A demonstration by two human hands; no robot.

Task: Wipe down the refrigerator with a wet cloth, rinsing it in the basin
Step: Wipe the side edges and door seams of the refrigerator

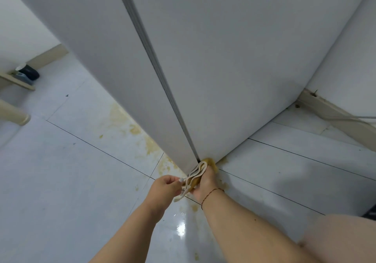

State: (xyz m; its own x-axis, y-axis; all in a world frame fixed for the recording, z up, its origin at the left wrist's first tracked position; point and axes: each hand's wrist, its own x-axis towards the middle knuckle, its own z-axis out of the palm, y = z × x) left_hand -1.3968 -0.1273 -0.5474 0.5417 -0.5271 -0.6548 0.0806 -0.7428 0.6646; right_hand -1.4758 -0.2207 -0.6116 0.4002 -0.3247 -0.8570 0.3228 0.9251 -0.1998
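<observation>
The white refrigerator (223, 59) towers in front of me, seen from above, with its door seam running down to the floor corner. A folded cloth (195, 176), cream with a yellow-stained side, is pressed at the fridge's bottom corner. My right hand (205, 185), with a thin red string bracelet on the wrist, grips the cloth against that corner. My left hand (165, 189) pinches the cloth's near end with its fingertips. No basin is in view.
Yellow-brown stains (130, 128) spread over the white floor tiles along the fridge's base. A wet glossy patch (181, 228) lies between my arms. A dark object (29, 73) sits by a beige furniture leg at far left. A skirting board and cable (335, 118) run at right.
</observation>
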